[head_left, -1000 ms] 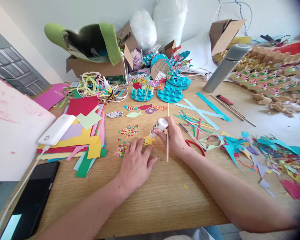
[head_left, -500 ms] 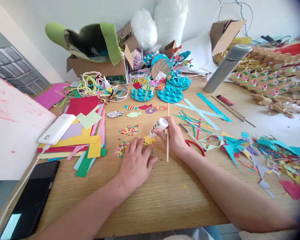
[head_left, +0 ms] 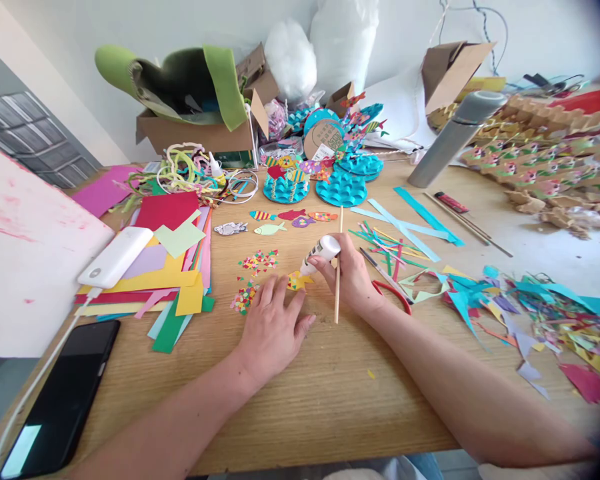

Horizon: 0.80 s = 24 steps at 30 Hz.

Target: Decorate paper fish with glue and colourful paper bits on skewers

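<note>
My right hand (head_left: 353, 277) grips a small white glue bottle (head_left: 322, 253), tipped with its nozzle down at a yellow paper fish (head_left: 298, 281). A thin wooden stick (head_left: 337, 287) is held in the same hand, running roughly upright past the fingers. My left hand (head_left: 275, 325) lies flat on the table with fingers spread, its fingertips by the yellow fish. Close to those fingertips are piles of tiny coloured paper bits (head_left: 245, 297). Beyond them lie several paper fish, among them a pale green fish (head_left: 270, 229) and a red fish (head_left: 292, 215).
Coloured paper sheets (head_left: 167, 217) and a white power bank (head_left: 115, 255) are at left, with a phone (head_left: 63, 393) nearer. Red-handled scissors (head_left: 394, 297), paper strips (head_left: 403, 227) and scraps (head_left: 520, 313) lie right. Blue egg-carton discs (head_left: 341, 188) and a grey flask (head_left: 455, 140) stand behind.
The stick in my right hand has tilted slightly, its top shifting right. The glue bottle has moved very slightly right; my left hand stays in place. The whole view has shifted a little.
</note>
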Motion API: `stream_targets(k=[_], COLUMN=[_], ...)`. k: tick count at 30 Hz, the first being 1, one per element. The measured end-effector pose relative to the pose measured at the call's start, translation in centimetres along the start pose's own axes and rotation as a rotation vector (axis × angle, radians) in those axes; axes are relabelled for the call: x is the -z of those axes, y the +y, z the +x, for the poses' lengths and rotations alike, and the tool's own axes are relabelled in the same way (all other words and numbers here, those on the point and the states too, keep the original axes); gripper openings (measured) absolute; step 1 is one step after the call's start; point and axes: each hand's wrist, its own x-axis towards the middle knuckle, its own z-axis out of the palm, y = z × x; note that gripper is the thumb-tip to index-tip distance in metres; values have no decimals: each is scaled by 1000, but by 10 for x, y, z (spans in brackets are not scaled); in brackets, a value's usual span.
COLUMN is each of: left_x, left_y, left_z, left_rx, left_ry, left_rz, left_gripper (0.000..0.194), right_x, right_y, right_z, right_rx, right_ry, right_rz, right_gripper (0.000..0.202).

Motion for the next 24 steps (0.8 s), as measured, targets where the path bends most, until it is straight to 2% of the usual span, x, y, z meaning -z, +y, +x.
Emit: stream_targets(k=[7, 13, 19, 24], left_x=[1, 0, 1, 1], left_y=[0, 0, 0, 0], left_z=[0, 0, 0, 0], left_rx=[-1, -4, -1, 3], left_ry=[10, 9, -2, -15], left_rz=[-2, -10, -19, -18], left_gripper=[42, 41, 42, 42], right_x=[0, 2, 3, 2], right_y=[-1, 2, -4, -5], right_z=[0, 0, -1, -2], right_rx=[16, 18, 75, 64], right_ry=[7, 141, 45, -22], right_rz=[-2, 16, -13, -25], right_gripper=[27, 22, 26, 30])
